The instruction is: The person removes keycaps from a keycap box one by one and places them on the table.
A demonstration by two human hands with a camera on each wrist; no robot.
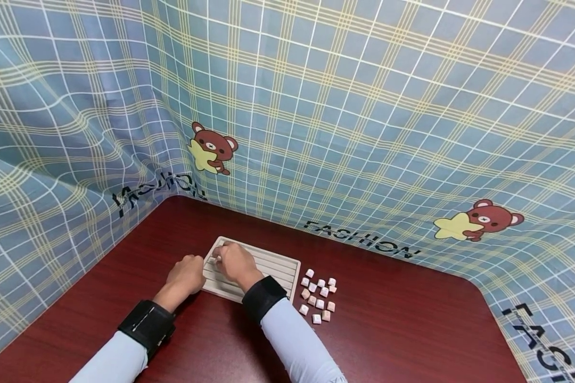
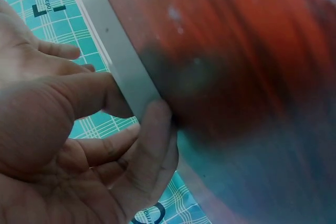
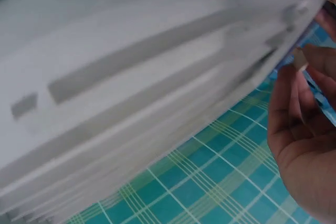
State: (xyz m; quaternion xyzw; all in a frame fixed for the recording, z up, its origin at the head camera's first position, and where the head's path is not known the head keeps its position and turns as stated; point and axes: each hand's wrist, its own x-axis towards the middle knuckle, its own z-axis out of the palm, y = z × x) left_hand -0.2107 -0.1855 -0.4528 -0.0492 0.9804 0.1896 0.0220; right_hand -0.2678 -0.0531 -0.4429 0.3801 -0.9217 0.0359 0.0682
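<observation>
A cream slatted tray (image 1: 280,266) lies on the table, its long ridges running side to side. At its left end, my left hand (image 1: 184,276) grips the rim; in the left wrist view the thumb and fingers pinch the tray's edge (image 2: 118,40). My right hand (image 1: 237,262) is over the tray's left part. A small pale piece, seemingly a keycap (image 3: 300,60), is pinched between its thumb and finger in the right wrist view. The face of that piece cannot be read. Several loose white and cream keycaps (image 1: 320,304) lie to the right of the tray.
The dark red table (image 1: 388,319) extends widely to the right and in front. A blue plaid cloth (image 1: 316,133) with bear prints stands up behind the table and along its left side. My right forearm crosses the tray's front edge.
</observation>
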